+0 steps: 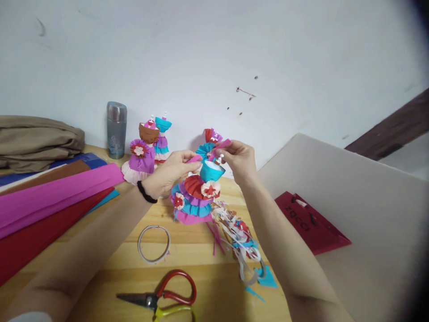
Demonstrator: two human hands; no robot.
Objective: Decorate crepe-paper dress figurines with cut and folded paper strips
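Observation:
A small paper dress figure (196, 197) stands on the wooden table, with a blue top, a red layer, purple, blue and pink ruffles and two flower rosettes. Just left of its top, my left hand (176, 170) has its fingers closed on a pink paper strip (194, 158). On the other side, above the blue top, my right hand (239, 158) pinches a pink strip (223, 144). The figure's top hides the middle between the hands, so whether both ends belong to one strip cannot be made out.
More paper dress figures (142, 154) stand behind, near a flask (116, 129). Crepe paper rolls (60, 192) lie at the left. In front are a tape ring (154, 243) and scissors (156, 298). Paper scraps (243, 241) and a red bag (310, 223) are at the right.

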